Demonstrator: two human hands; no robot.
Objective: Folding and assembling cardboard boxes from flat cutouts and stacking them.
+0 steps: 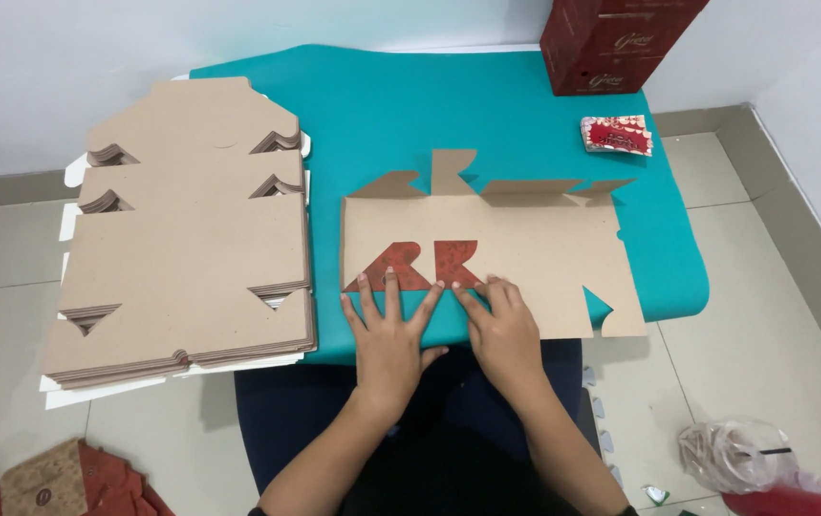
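A flat brown cardboard box blank (525, 258) lies on the teal table top (487, 115) in front of me, its flaps cut out along the far and right edges. Two red printed flaps (425, 265) are folded over onto its near left part. My left hand (387, 330) presses flat with spread fingers on the blank's near edge, fingertips touching the red flaps. My right hand (501, 330) presses down beside it, fingers on the fold line just right of the red flaps. Neither hand grips anything.
A thick stack of identical brown blanks (186, 239) fills the table's left side. A dark red box (611, 43) stands at the far edge, a small red packet (618, 135) near it. A plastic bag (735, 454) and red cardboard pieces (38, 483) lie on the tiled floor.
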